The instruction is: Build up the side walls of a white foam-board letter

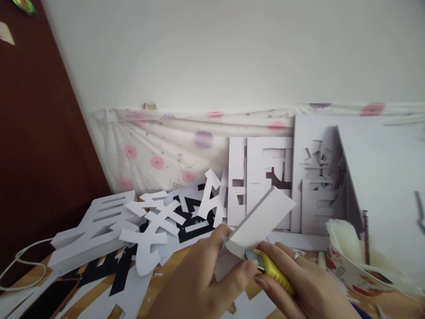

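A pale wall fills the top of the frame, with a spotted plastic sheet hung across its lower part and a dark brown panel at the left edge; below is a wooden bench.

At bottom centre, the left hand pinches a white strip, which slants up to the right in the middle of the frame. The right hand is wrapped around a yellow knife, its metal end at the strip's lower end; whether the blade is cutting, I cannot tell.

Just left of the hands lie white cut-out shapes and black pieces. Behind, right of centre, white boards with cut-out openings stand upright. At lower right is a patterned paper bowl, with a pencil upright beside it. A phone lies at lower left, near a white cable.
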{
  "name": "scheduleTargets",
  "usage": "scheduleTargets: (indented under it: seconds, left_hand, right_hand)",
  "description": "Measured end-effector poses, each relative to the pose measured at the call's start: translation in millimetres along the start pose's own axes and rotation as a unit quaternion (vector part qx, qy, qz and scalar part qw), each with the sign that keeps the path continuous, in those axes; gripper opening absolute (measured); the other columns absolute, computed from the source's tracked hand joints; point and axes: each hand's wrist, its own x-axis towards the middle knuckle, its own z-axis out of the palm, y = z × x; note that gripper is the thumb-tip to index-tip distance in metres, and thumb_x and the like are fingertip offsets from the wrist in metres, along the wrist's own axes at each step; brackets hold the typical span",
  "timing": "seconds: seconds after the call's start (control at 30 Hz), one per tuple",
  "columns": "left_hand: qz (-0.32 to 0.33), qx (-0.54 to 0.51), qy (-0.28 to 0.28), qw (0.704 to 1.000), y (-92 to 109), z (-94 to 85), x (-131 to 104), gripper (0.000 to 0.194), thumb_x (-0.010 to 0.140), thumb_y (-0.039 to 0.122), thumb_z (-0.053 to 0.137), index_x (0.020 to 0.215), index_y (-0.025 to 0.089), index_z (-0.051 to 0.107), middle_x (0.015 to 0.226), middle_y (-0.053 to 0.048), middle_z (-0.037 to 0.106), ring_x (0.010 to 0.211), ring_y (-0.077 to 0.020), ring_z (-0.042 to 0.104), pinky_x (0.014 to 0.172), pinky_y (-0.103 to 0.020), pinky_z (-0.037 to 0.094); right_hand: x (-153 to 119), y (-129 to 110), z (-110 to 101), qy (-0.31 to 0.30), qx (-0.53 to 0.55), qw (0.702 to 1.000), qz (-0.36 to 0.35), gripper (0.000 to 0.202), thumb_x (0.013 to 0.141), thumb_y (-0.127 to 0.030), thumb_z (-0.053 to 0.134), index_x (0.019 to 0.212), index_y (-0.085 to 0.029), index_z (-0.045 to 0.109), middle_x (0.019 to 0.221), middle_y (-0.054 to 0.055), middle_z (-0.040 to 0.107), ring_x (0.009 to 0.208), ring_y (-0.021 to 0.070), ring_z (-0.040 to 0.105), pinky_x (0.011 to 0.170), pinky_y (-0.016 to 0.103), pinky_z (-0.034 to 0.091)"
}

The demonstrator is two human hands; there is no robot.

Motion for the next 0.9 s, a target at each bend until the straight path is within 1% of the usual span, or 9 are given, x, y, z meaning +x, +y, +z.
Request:
scheduleTargets:
  seconds: [0.07,0.17,0.3,0.37,0.5,0.6,0.67,0.8,0.9]
  left_hand:
    - [-0.004,0.014,0.004,1.0,-5.4,-0.4,1.9,0.067,0.079,0.068,0.064,0.132,0.027,0.061,0.137,-0.008,0.066,0.128,-0.0356,0.059,0.1,-0.042,0.054]
    - [0.006,0.027,-0.003,1.0,-15.0,-1.9,4.4,0.067,0.079,0.068,0.064,0.133,0.028,0.061,0.135,-0.007,0.067,0.126,-0.0339,0.06,0.097,-0.04,0.055]
    - [-0.008,0.021,-0.001,1.0,-23.8,-4.4,5.7,0.065,0.08,0.064,0.066,0.136,0.032,0.059,0.134,-0.005,0.068,0.126,-0.0318,0.06,0.103,-0.041,0.052]
    - [-0.009,0.019,-0.005,1.0,-24.1,-6.2,6.6,0.069,0.079,0.065,0.067,0.139,0.033,0.057,0.137,-0.005,0.066,0.127,-0.0331,0.059,0.103,-0.042,0.052]
    - [0.03,0.036,-0.036,0.998,-19.8,-11.8,10.0,0.067,0.081,0.066,0.065,0.139,0.033,0.057,0.135,-0.005,0.068,0.125,-0.0335,0.061,0.098,-0.041,0.054]
    - [0.034,0.042,-0.035,0.998,-19.3,-15.0,11.8,0.066,0.08,0.065,0.066,0.138,0.033,0.058,0.134,-0.005,0.068,0.125,-0.0331,0.061,0.098,-0.039,0.054]
    - [0.032,0.028,-0.034,0.999,-20.8,-15.7,12.1,0.068,0.08,0.064,0.067,0.139,0.031,0.058,0.133,-0.006,0.068,0.123,-0.0326,0.062,0.097,-0.038,0.055]
    - [0.045,-0.019,-0.052,0.997,-21.9,-15.6,12.6,0.06,0.082,0.062,0.067,0.131,0.028,0.062,0.121,-0.004,0.074,0.113,-0.0293,0.067,0.095,-0.037,0.055]
    - [0.051,-0.05,-0.065,0.995,-18.9,-16.2,13.4,0.053,0.083,0.06,0.068,0.125,0.027,0.065,0.105,0.0,0.078,0.107,-0.0267,0.07,0.091,-0.033,0.055]
  right_hand:
    - [0.3,-0.8,2.6,-0.023,0.017,0.999,0.018,0.031,0.105,-0.048,0.038,0.099,-0.025,0.058,0.073,-0.004,0.069,0.056,0.0106,0.069,0.05,0.017,0.053]
    - [0.3,-2.1,4.1,-0.05,0.039,0.997,0.046,0.026,0.104,-0.048,0.044,0.096,-0.027,0.056,0.074,-0.006,0.068,0.059,0.0103,0.068,0.05,0.017,0.052]
    - [-1.0,-2.7,4.6,-0.076,0.047,0.994,0.065,0.022,0.103,-0.046,0.046,0.095,-0.028,0.054,0.076,-0.006,0.068,0.06,0.0103,0.067,0.051,0.017,0.05]
    - [-2.3,-1.9,6.6,-0.08,0.05,0.993,0.067,0.021,0.103,-0.046,0.046,0.099,-0.028,0.054,0.077,-0.005,0.069,0.06,0.011,0.067,0.051,0.017,0.049]
    - [-4.8,0.1,13.0,-0.055,0.075,0.994,0.058,0.02,0.103,-0.047,0.046,0.103,-0.029,0.053,0.073,-0.008,0.068,0.056,0.0106,0.065,0.049,0.017,0.047]
    - [-4.8,-1.0,14.5,-0.042,0.074,0.995,0.055,0.021,0.103,-0.048,0.045,0.104,-0.029,0.054,0.066,-0.01,0.066,0.051,0.0096,0.063,0.046,0.016,0.046]
    - [-3.9,-2.8,13.4,-0.043,0.061,0.995,0.06,0.024,0.103,-0.05,0.045,0.104,-0.028,0.055,0.068,-0.008,0.067,0.052,0.0099,0.065,0.045,0.015,0.046]
    - [-2.8,-4.8,12.1,-0.05,0.073,0.994,0.067,0.021,0.102,-0.049,0.047,0.102,-0.029,0.054,0.069,-0.009,0.068,0.052,0.0093,0.065,0.046,0.015,0.046]
    - [-4.4,-3.6,14.3,-0.055,0.088,0.992,0.076,0.018,0.102,-0.048,0.048,0.105,-0.031,0.053,0.069,-0.011,0.067,0.051,0.0091,0.064,0.048,0.015,0.046]
